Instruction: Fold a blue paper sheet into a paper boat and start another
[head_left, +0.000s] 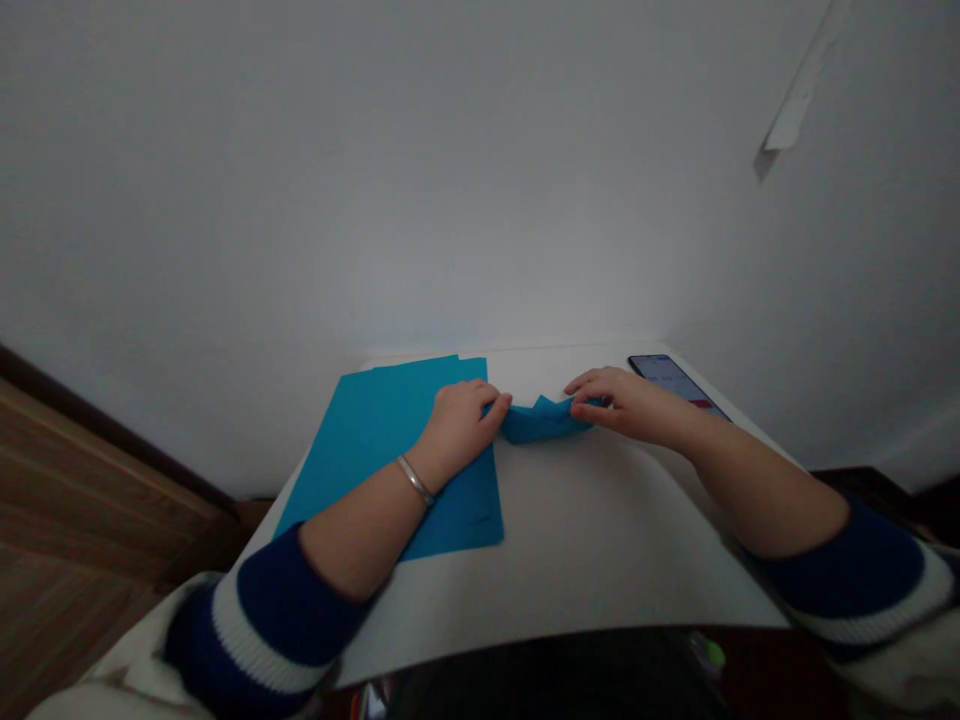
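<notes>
A small folded piece of blue paper (541, 420) lies on the white table (585, 540) between my hands. My left hand (461, 420), a silver bracelet on its wrist, is curled with the fingertips pinching the paper's left end. My right hand (626, 402) pinches the paper's right end, fingers pressed together over it. A stack of flat blue paper sheets (375, 430) lies under my left forearm.
A phone (675, 382) with a lit screen lies at the table's far right, just behind my right hand. A grey wall rises close behind the table. A wooden floor (67, 530) shows on the left. A white strip (799, 90) hangs at the upper right.
</notes>
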